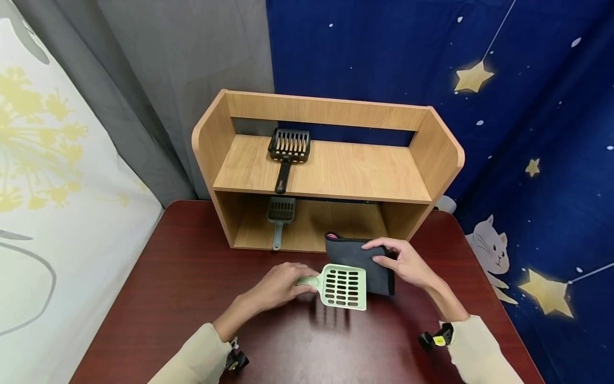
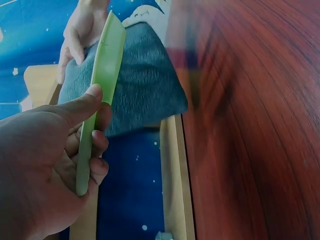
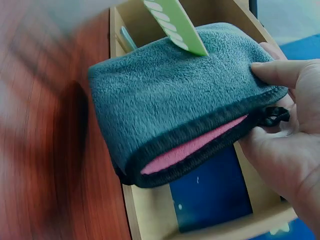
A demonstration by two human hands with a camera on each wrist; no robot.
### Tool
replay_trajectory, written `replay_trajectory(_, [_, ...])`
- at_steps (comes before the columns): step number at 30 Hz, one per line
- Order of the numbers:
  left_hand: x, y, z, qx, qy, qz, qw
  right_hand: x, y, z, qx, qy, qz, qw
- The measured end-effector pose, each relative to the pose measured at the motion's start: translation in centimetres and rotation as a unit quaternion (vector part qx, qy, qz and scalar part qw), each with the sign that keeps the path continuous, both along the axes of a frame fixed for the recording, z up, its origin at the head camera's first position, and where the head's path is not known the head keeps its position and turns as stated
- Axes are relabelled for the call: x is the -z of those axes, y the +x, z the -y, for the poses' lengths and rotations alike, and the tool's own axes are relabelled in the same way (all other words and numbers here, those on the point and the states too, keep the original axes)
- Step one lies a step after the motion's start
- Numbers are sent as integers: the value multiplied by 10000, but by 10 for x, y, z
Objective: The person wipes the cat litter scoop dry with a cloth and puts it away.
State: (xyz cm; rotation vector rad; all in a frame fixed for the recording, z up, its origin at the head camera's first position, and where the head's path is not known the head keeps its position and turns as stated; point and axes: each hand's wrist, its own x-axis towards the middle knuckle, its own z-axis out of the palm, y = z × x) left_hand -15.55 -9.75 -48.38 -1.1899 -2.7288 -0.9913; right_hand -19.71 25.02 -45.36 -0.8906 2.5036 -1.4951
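My left hand (image 1: 286,286) grips the handle of a light green slotted litter scoop (image 1: 343,287), its head pointing right above the table. In the left wrist view the thumb and curled fingers wrap the scoop's handle (image 2: 86,160). A folded dark grey cloth (image 1: 355,255) with a black edge hangs from my right hand (image 1: 404,262), which pinches it at one end. The right wrist view shows the cloth's pink inner side (image 3: 192,146) and a small black loop (image 3: 274,116) by the palm. The scoop's head overlaps the cloth's front in the head view.
A two-level wooden shelf (image 1: 326,194) stands at the back of the dark red table (image 1: 192,298). A black scoop (image 1: 284,173) lies on its upper level, a grey scoop (image 1: 280,210) on the lower. Behind hang a grey curtain (image 1: 192,48) and a blue star-printed curtain (image 1: 374,48).
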Motion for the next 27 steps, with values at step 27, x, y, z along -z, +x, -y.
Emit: replay_trajectory(27, [-2, -1, 11, -380, 432, -371, 9977, 9, 0, -20, 197, -2361, 1555, 9590])
